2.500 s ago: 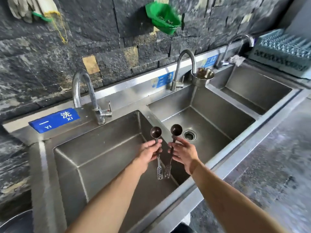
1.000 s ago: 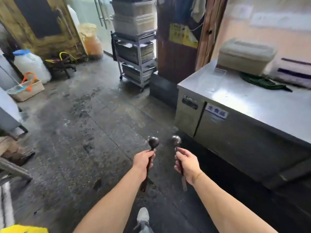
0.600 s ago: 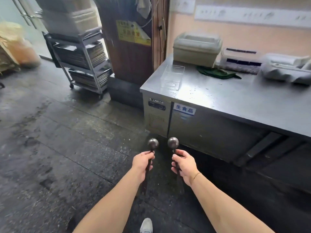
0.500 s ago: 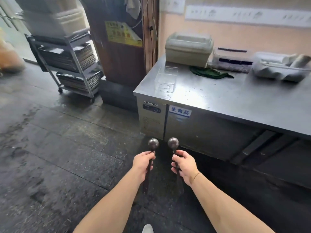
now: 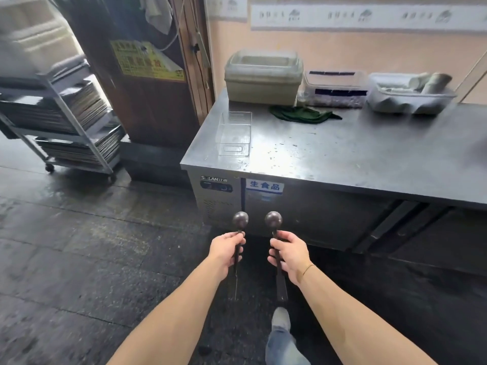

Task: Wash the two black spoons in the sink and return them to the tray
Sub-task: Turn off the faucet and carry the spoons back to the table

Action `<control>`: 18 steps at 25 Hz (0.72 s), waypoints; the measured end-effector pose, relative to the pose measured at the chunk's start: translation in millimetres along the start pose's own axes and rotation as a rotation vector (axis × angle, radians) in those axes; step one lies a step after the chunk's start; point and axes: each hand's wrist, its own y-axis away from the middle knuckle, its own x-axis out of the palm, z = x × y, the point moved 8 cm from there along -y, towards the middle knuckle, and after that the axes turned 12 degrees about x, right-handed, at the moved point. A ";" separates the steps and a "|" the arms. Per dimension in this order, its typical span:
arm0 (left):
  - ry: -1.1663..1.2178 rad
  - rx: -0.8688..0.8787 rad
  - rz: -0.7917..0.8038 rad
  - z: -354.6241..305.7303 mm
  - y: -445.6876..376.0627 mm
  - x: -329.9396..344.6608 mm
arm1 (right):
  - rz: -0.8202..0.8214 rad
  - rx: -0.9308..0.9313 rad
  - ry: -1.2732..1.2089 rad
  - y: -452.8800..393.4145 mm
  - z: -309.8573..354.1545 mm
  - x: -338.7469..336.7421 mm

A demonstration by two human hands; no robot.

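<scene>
I hold one black spoon in each hand, both upright with the round bowls at the top. My left hand (image 5: pixel 227 251) is closed around the thin handle of the left spoon (image 5: pixel 240 220), and my right hand (image 5: pixel 289 253) is closed around the handle of the right spoon (image 5: pixel 273 219); the two hands are close but do not touch. The bowls look smooth, dark and almost like balls, and the flat handle ends hang below my fists over the dark, wet stone floor (image 5: pixel 79 259). In front of me stands a steel counter (image 5: pixel 342 159) with a dull, brushed top and some water drops on it. The clear plastic tray (image 5: pixel 234 134), a rectangular box with thin transparent walls, sits near the left edge of the counter, toward the front left corner, well apart from the spoons. Behind it, along the back edge, I see a beige lidded container (image 5: pixel 262 80), a crumpled green cloth (image 5: pixel 303 114) and two more clear bins. To the left is a metal cart (image 5: pixel 66 122) with stacked flat trays.
</scene>
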 end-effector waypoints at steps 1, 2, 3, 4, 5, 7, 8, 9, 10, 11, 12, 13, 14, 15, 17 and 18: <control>-0.004 0.001 -0.002 -4.6 -11.6 3.6 | -0.001 0.002 0.001 -9.7 8.6 0.6; -0.007 0.002 -0.008 -10.0 -23.3 7.4 | -0.002 0.003 0.002 -20.9 17.8 1.4; -0.012 0.002 -0.017 -15.7 -35.8 11.8 | -0.003 0.003 0.003 -33.3 28.2 1.8; -0.019 -0.001 -0.029 -20.4 -47.6 16.6 | -0.006 0.003 0.010 -44.5 38.7 1.9; -0.024 -0.003 -0.042 -25.8 -61.4 22.1 | -0.005 0.004 0.023 -57.8 51.4 2.6; -0.030 -0.004 -0.063 -40.5 -84.5 31.2 | 0.007 0.007 0.040 -81.9 76.5 6.5; -0.034 -0.002 -0.074 -49.2 -96.6 35.7 | 0.019 0.007 0.049 -92.8 90.1 9.4; -0.042 0.002 -0.085 -57.0 -107.3 39.1 | 0.034 0.005 0.062 -101.7 102.9 12.6; -0.046 0.007 -0.097 -66.3 -119.1 43.0 | 0.051 0.006 0.074 -111.9 117.0 16.2; -0.046 0.011 -0.105 -75.7 -128.8 46.0 | 0.064 0.007 0.084 -121.1 129.2 20.1; -0.041 0.020 -0.114 -84.7 -137.6 48.0 | 0.073 0.008 0.096 -129.3 140.8 24.8; -0.033 0.028 -0.125 -93.4 -147.1 48.6 | 0.078 0.006 0.112 -138.0 152.9 30.1; -0.028 0.034 -0.139 -101.6 -155.4 47.9 | 0.082 0.004 0.125 -146.0 163.6 36.6; -0.019 0.040 -0.155 -110.1 -164.7 46.2 | 0.094 0.002 0.132 -154.2 175.0 45.3; -0.011 0.044 -0.172 -124.5 -181.9 43.2 | 0.118 -0.003 0.139 -167.4 193.9 61.5; -0.009 0.045 -0.181 -132.3 -191.5 41.2 | 0.124 -0.006 0.144 -174.0 203.9 69.8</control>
